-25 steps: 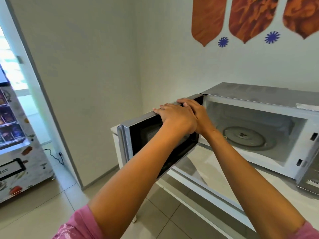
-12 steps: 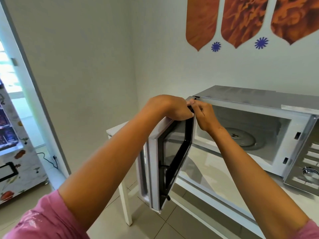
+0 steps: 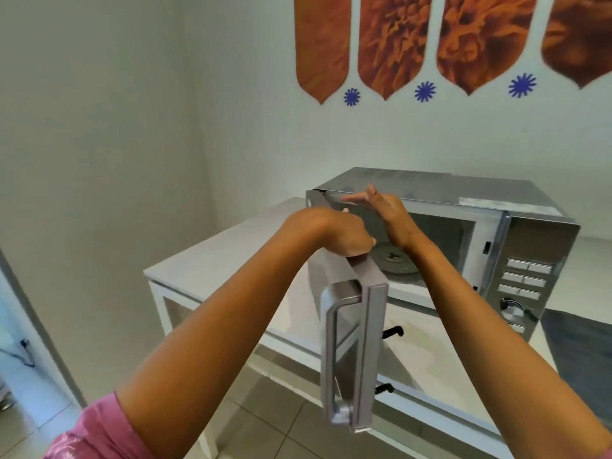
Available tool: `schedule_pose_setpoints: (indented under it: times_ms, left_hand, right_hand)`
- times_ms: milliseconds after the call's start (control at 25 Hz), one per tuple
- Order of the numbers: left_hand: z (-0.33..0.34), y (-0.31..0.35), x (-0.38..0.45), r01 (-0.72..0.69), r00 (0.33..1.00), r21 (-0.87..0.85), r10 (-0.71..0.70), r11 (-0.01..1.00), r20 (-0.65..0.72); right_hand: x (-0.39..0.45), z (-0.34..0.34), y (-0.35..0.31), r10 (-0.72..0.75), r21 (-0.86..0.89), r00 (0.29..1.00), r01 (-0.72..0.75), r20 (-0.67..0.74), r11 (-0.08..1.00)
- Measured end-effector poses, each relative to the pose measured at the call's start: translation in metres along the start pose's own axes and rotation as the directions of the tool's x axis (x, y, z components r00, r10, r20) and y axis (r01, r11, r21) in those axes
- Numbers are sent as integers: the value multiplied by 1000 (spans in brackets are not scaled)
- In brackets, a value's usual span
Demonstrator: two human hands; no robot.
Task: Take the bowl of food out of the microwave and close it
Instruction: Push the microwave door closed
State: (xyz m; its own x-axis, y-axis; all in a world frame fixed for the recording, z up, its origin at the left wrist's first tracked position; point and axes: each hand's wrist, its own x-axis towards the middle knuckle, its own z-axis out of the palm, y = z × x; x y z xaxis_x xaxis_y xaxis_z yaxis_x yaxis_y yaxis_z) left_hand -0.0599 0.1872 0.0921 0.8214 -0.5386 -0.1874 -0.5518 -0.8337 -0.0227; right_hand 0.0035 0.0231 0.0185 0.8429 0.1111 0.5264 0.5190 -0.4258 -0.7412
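A silver microwave (image 3: pixel 447 197) stands on a white table (image 3: pixel 212 260). Its door (image 3: pixel 356 342) is swung about halfway shut, edge-on to me, with the long handle facing me. My left hand (image 3: pixel 334 233) grips the door's top edge. My right hand (image 3: pixel 387 210) rests on the top of the door near the hinge side with its fingers spread. Inside the cavity I see only the bare turntable (image 3: pixel 397 260). No bowl of food is in view.
The control panel (image 3: pixel 525 286) with buttons and a dial is on the microwave's right. A dark mat (image 3: pixel 583 346) lies on the table at right. White walls meet in a corner behind; a doorway opens at far left over tiled floor.
The door has swung from wide open toward the cavity, now about half shut. Both hands moved with its top edge, and my right hand's fingers have spread.
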Motion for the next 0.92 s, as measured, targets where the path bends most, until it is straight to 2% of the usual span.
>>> schedule_pose_setpoints:
  times_ms: [80,200,280,400,520,760,920]
  left_hand:
    - [4,10,11,-57,998,-33,57,998,-3]
    - [14,27,42,-144,986,-61,139,988,-87]
    - [18,40,64,-206,971,-88,193,975,-141]
    - [19,55,87,-324,928,-76,302,943,-218]
    - [20,65,103,-411,878,-79,371,908,-301]
    - [27,86,141,-453,801,-37,389,891,-454]
    - [28,93,169,-471,762,-2,405,882,-505]
  right_hand:
    - [-8,-21,-3,21,60,999,-19,-27,998]
    - [-16,-54,-14,73,157,996,-63,-58,986]
    - [-24,-78,-17,116,148,990,-103,-77,984]
    - [-37,-110,-25,194,-74,979,-199,-65,977]
    - [-45,-131,-37,280,-299,955,-296,-96,907]
    - [-54,-134,-37,210,-499,929,-344,-305,795]
    - [-50,-125,-13,224,-525,899,-406,-375,748]
